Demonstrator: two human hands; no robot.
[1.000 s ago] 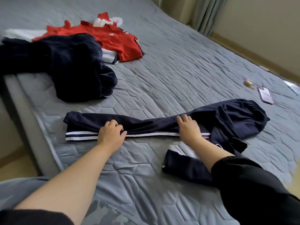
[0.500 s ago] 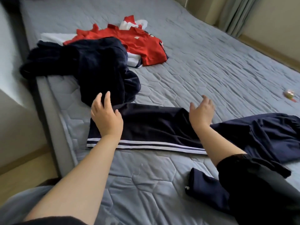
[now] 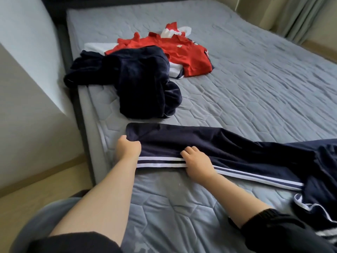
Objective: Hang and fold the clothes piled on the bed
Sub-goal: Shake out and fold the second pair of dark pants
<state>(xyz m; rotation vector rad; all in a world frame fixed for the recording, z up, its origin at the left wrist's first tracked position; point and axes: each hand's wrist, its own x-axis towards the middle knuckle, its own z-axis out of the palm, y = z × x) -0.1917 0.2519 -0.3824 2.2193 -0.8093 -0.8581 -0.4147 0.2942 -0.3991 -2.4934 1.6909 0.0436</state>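
Note:
Navy track pants (image 3: 228, 148) with white side stripes lie stretched across the near part of the grey quilted bed (image 3: 264, 88). My left hand (image 3: 128, 147) grips the cuff end of the leg at the bed's left edge. My right hand (image 3: 197, 165) presses on the striped edge a little to the right, fingers curled into the fabric. Beyond lie a crumpled dark navy garment (image 3: 142, 83) and a red shirt (image 3: 182, 53) on top of white clothes (image 3: 96, 46).
The bed frame's left edge (image 3: 85, 136) borders a white wall and wooden floor (image 3: 36, 187). Curtains (image 3: 299, 17) hang at the far right. The waist part of the pants bunches at the right edge of the view.
Both hands have come down from hovering open onto the pant leg. The left one now holds the cuff, and the right one has shifted left onto the stripes. The view swung left.

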